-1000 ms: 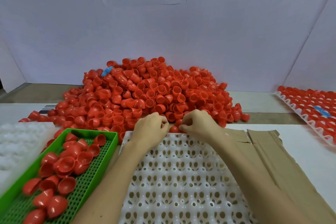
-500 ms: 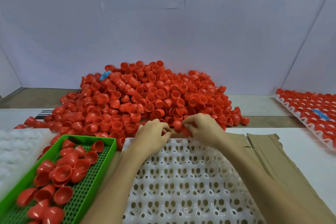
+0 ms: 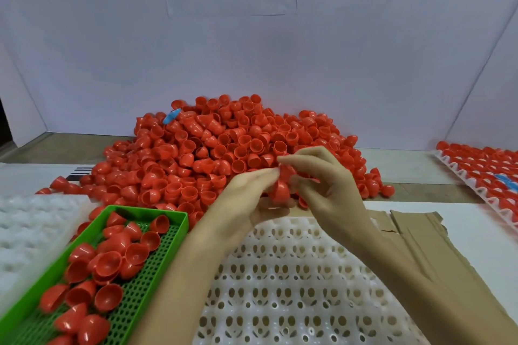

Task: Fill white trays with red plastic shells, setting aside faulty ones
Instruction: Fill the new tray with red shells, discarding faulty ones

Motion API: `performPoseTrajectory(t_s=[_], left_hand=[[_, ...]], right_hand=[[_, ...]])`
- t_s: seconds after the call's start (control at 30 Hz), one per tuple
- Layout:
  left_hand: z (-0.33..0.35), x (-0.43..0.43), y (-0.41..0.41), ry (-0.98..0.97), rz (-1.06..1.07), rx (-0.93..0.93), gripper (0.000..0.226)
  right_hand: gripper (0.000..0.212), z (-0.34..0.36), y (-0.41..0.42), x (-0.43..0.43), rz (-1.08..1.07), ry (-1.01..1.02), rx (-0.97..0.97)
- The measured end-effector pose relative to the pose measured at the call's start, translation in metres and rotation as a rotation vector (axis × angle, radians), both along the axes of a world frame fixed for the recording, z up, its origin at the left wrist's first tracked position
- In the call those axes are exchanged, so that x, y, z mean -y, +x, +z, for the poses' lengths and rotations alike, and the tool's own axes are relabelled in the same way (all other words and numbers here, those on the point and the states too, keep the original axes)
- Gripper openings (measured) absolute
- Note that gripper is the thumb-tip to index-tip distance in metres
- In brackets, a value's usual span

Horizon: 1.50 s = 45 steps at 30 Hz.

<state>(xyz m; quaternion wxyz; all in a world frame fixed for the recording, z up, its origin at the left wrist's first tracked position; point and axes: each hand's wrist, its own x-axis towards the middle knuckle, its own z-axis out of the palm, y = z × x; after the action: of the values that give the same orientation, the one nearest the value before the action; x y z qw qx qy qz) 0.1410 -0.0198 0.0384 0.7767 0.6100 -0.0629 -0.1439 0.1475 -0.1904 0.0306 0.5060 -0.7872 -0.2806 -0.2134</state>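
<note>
A big heap of red plastic shells (image 3: 224, 154) lies at the back of the table. In front of it sits a white tray (image 3: 294, 283) whose visible cups hold no shells. My left hand (image 3: 246, 199) and my right hand (image 3: 325, 185) are raised together above the tray's far edge. Both grip red shells (image 3: 280, 190) between them; the right fingers pinch the upper part, the left hand cups the lower part. How many shells are held is hidden by the fingers.
A green perforated basket (image 3: 157, 269) at the near left holds several red shells. A white foam tray (image 3: 30, 230) lies left of it. Flattened cardboard (image 3: 420, 235) lies under the tray's right side. A shell-filled white tray (image 3: 482, 173) sits at the far right.
Both hands have lifted from the tray's far edge and come together, holding red shells in the air. The camera view has tilted slightly upward.
</note>
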Motion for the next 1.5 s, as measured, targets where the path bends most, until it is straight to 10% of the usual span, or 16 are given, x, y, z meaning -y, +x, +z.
performPoseTrajectory(t_s=[0.97, 1.07, 1.23, 1.5], left_hand=[[-0.015, -0.015, -0.025, 0.041, 0.238, 0.227, 0.034], [-0.021, -0.029, -0.023, 0.310, 0.502, 0.344, 0.036], [-0.044, -0.041, -0.036, 0.468, 0.603, 0.303, 0.043], [-0.059, -0.041, -0.043, 0.107, 0.732, 0.063, 0.046]], right_hand=[[0.021, -0.011, -0.005, -0.001, 0.144, 0.064, -0.233], [0.016, -0.006, -0.002, 0.000, 0.109, 0.056, -0.208], [0.011, 0.012, 0.009, -0.014, 0.054, -0.216, -0.168], [0.009, 0.009, 0.036, -0.080, 0.182, -0.866, -0.149]])
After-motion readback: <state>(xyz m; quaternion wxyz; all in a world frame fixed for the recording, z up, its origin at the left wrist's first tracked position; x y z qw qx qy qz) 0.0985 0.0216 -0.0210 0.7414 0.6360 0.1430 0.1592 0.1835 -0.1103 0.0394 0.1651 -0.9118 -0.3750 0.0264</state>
